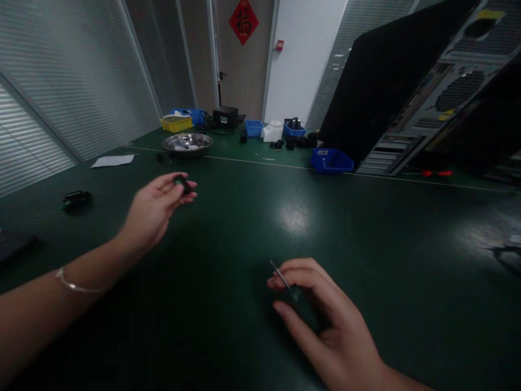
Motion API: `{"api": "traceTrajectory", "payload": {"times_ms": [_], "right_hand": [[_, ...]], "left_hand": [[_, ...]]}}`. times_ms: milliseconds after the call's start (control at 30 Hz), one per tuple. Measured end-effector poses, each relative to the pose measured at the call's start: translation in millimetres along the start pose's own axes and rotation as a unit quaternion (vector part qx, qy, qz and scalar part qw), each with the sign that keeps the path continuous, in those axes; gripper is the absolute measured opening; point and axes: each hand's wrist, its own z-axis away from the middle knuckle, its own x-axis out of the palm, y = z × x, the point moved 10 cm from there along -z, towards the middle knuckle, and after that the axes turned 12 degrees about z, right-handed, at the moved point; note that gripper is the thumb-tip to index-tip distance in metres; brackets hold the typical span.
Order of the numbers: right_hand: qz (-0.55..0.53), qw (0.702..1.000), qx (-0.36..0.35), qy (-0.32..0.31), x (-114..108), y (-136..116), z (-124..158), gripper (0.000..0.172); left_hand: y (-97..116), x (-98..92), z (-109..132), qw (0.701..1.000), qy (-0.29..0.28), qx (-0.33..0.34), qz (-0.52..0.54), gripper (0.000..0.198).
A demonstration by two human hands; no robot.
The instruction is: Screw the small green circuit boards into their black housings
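Observation:
My left hand, raised over the left side of the table, is closed on a small black part with a hint of green, pinched between thumb and fingers. Too little of that part shows to tell its kind. Lower right, my right hand curls around a screwdriver. Its thin metal shaft points up and left, while the palm and fingers hide most of the dark handle. To the left of my left hand lies a black-and-green part. A steel bowl stands beyond that hand.
Across the back of the dark green table are a yellow bin, a black box, a small blue bin and a white object. A blue bin sits beside a large computer case. Paper lies left.

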Motion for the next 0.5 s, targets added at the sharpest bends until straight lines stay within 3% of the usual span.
{"api": "traceTrajectory", "payload": {"times_ms": [100, 200, 333, 433, 500], "right_hand": [[-0.028, 0.999, 0.037, -0.003, 2.6, 8.0, -1.2, 0.023], [-0.049, 0.996, 0.076, -0.005, 4.1, 16.0, -0.6, 0.022], [-0.063, 0.991, 0.117, -0.011, 6.8, 25.8, 0.9, 0.020], [-0.072, 0.989, 0.130, -0.020, 9.9, 29.6, 1.6, 0.019], [-0.076, 0.988, 0.133, -0.023, 11.3, 30.7, 1.9, 0.018]], "left_hand": [[28.5, -49.6, -31.3, 0.995, 0.078, 0.055, 0.017, 0.016], [33.6, -82.9, -44.1, 0.991, 0.121, 0.045, 0.024, 0.025], [27.8, -101.1, -53.2, 0.988, 0.145, 0.043, 0.030, 0.021], [25.5, -115.1, -62.9, 0.979, 0.187, 0.074, 0.028, 0.007], [24.0, -122.3, -69.1, 0.975, 0.203, 0.085, 0.024, 0.015]]}}
